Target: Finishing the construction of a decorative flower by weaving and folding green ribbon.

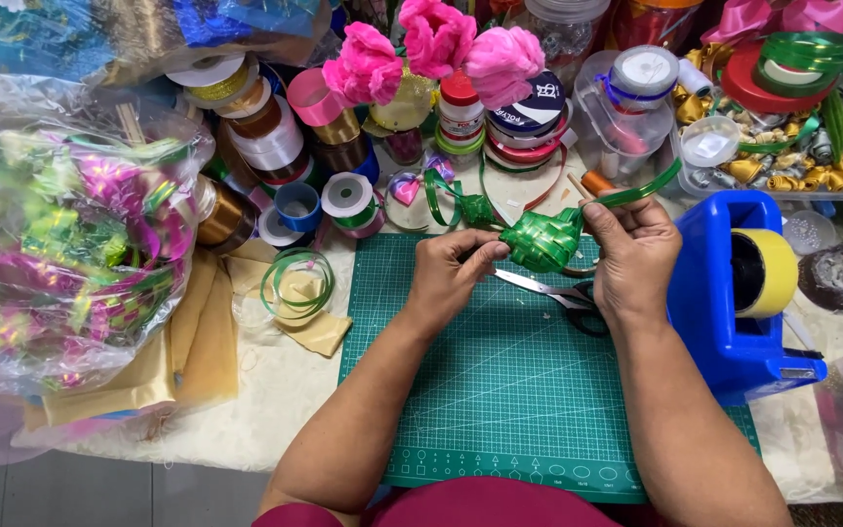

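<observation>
Partly behind right hand: scissors; woven green ribbon against left hand.

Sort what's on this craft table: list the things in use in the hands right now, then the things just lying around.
In use:
woven green ribbon piece, held by left hand and right hand
green ribbon tail

Lying about:
scissors
green cutting mat
blue tape dispenser
ribbon spools
pink flowers
bag of woven pieces
</observation>
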